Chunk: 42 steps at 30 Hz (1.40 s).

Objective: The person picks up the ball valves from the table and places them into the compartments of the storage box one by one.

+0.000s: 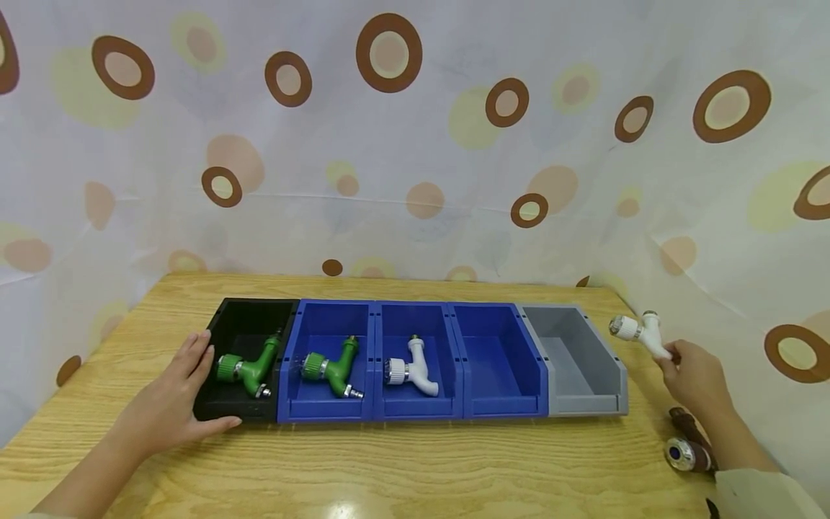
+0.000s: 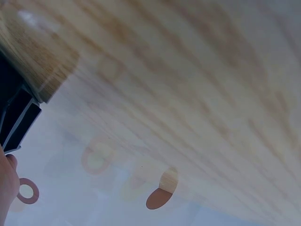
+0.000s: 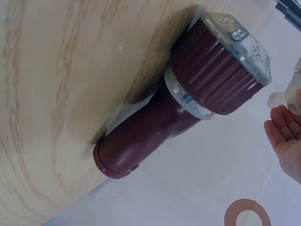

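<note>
My right hand [image 1: 699, 375] pinches a white tap [image 1: 650, 335] by its spout end, above the table to the right of the grey bin [image 1: 586, 404]. In the right wrist view the fingers and part of the white tap [image 3: 295, 92] show at the right edge. With fingers extended, my left hand [image 1: 170, 400] rests against the left side of the black bin [image 1: 236, 411]. That bin holds a green tap [image 1: 256, 367]. Another green tap [image 1: 337, 371] lies in the first blue bin [image 1: 324, 413], and a white tap [image 1: 415, 371] in the middle blue bin [image 1: 415, 411].
The third blue bin [image 1: 496, 360] and the grey one have nothing inside. A dark brown tap [image 1: 697, 450] lies on the wooden table [image 1: 402, 468] under my right forearm; the brown tap [image 3: 188, 80] fills the right wrist view. Behind hangs a patterned cloth [image 1: 363, 144].
</note>
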Available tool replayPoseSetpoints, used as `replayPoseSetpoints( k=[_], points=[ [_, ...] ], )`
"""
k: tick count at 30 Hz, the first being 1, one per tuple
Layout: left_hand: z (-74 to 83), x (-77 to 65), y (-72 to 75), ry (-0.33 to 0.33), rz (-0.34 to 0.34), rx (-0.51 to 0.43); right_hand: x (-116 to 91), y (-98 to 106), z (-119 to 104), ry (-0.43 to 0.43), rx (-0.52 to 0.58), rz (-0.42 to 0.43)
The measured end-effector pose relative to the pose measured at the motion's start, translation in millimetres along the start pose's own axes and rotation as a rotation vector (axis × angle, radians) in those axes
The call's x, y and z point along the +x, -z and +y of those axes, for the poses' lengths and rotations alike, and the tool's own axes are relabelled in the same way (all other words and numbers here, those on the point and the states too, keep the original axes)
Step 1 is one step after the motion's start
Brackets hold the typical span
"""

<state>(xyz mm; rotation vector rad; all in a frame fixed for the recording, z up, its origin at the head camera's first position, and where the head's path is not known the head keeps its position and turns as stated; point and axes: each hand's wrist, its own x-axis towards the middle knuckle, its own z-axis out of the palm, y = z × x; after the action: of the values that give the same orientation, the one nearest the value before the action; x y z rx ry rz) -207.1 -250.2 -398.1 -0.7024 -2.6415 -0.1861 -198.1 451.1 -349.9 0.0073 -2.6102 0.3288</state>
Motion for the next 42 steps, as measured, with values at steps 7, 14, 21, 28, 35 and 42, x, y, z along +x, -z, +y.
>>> replayPoseSetpoints(
  k=[7,14,21,28,35,42],
  points=[
    [1.1,-0.1,-0.2,-0.012,0.013,0.002,1,1,-4,0.032,-0.001,0.059],
    [1.6,0.1,0.4,-0.012,0.016,0.003,2,-1,-9,0.074,0.012,0.144],
    [1.3,-0.6,0.2,-0.012,0.011,0.007,3,-2,-17,0.138,0.034,0.228],
    [1.2,-0.4,0.3,-0.011,0.012,0.008,3,-3,-24,0.141,0.076,0.266],
    [1.5,-0.4,0.3,-0.017,0.022,0.005,2,-5,-31,0.165,0.127,0.299],
    [1.4,-0.3,0.3,-0.011,0.015,0.005,2,-8,-35,0.189,0.146,0.304]
  ],
)
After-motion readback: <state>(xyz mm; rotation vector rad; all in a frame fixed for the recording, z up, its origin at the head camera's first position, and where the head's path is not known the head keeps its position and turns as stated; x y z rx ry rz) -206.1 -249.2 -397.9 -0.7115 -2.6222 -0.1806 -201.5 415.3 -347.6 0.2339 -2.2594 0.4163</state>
